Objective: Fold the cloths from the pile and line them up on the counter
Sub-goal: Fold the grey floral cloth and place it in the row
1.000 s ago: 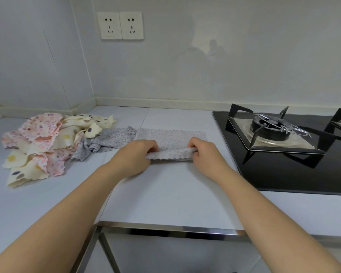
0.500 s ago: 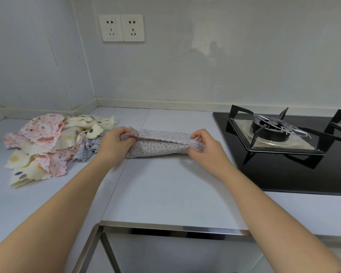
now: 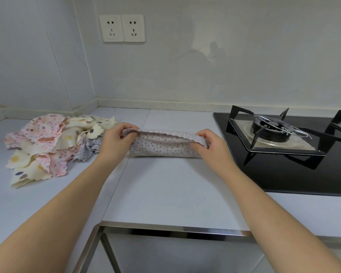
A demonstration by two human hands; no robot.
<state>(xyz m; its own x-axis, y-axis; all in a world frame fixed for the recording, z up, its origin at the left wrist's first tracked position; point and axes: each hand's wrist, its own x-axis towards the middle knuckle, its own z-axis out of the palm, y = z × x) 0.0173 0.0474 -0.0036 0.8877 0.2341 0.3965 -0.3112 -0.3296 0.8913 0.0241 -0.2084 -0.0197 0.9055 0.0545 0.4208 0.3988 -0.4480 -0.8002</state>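
On the worktop, the left hand and right hand each pinched an end of the grey dotted cloth, fingers clenched on its near edge, which had risen since a second ago; the first fold looked half done. The pile lay just left.

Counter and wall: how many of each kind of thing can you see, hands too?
Hands: 2 (left hand, right hand)
Grey dotted cloth, held: 1
Cloth pile, too jumbled to count inside: 1
Wall sockets: 2 (left socket, right socket)
Gas stove: 1
Total: 7
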